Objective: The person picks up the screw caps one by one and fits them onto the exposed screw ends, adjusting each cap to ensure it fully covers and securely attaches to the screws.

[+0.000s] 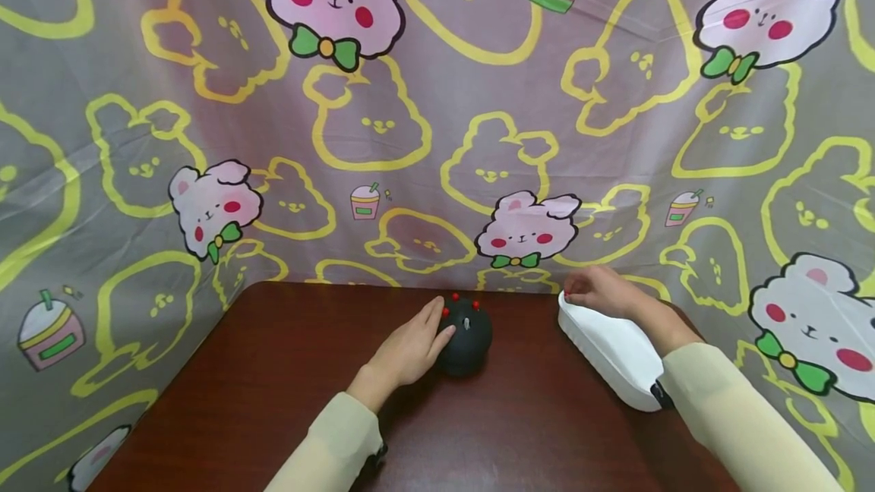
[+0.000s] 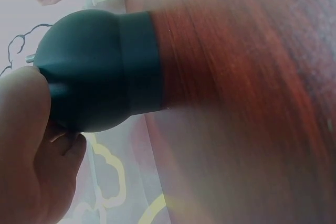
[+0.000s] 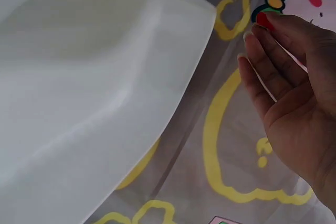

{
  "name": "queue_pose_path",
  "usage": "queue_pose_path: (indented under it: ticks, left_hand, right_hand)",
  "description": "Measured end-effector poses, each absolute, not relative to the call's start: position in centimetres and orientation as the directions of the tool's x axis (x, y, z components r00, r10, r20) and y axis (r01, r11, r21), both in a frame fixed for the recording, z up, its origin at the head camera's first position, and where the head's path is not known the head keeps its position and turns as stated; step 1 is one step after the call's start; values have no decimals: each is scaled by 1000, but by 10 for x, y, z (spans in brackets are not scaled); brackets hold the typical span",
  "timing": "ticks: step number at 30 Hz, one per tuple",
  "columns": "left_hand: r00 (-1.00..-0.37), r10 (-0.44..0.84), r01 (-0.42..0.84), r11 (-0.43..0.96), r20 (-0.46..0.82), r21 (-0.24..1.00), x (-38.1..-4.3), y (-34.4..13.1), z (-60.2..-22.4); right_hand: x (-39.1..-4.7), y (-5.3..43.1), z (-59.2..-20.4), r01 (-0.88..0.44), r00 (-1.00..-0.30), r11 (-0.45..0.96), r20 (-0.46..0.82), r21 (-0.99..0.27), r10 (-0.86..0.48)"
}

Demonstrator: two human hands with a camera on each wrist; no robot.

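A black ball-shaped piece with a flat base (image 1: 465,348) stands on the brown table, with several red round heads and a small metal stem on its top. My left hand (image 1: 410,344) rests against its left side, fingers straight and thumb touching the ball's near side; in the left wrist view the thumb (image 2: 23,108) lies beside the dark ball (image 2: 89,66). Over the far end of a long white tray (image 1: 608,351), my right hand (image 1: 601,291) pinches a small red bead-like piece (image 3: 264,21) between thumb and forefinger. The piece's other end is hidden by the fingers.
The brown table (image 1: 273,386) carries both things, the tray slanting near its right edge. A printed curtain (image 1: 410,112) with cartoon bears and rabbits hangs behind and along both sides of the table. A black strap-like part (image 1: 661,393) shows by the tray's near end.
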State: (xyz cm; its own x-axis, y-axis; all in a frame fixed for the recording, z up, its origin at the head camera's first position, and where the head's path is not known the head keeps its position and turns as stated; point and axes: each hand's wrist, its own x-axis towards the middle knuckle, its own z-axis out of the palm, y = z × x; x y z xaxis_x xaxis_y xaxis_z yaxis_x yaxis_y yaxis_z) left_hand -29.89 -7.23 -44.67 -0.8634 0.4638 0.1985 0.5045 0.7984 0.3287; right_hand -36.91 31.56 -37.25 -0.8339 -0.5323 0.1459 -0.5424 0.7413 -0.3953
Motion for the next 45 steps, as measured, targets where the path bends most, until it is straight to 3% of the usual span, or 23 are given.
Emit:
queue_pose_path:
  ticks: [15, 33, 45]
  left_hand:
    - [-865, 459, 502, 795, 203, 341, -297, -72, -445]
    - [-869, 455, 494, 800, 193, 339, -298, -72, -446]
    - [-867, 455, 499, 796, 205, 342, -298, -72, -447]
  right_hand:
    - [-353, 280, -362, -593, -800, 714, 179, -372, -572]
    - [-338, 245, -367, -743, -666, 563, 319, -361, -674]
    - [-331, 220, -370, -747, -658, 532, 330, -397, -677]
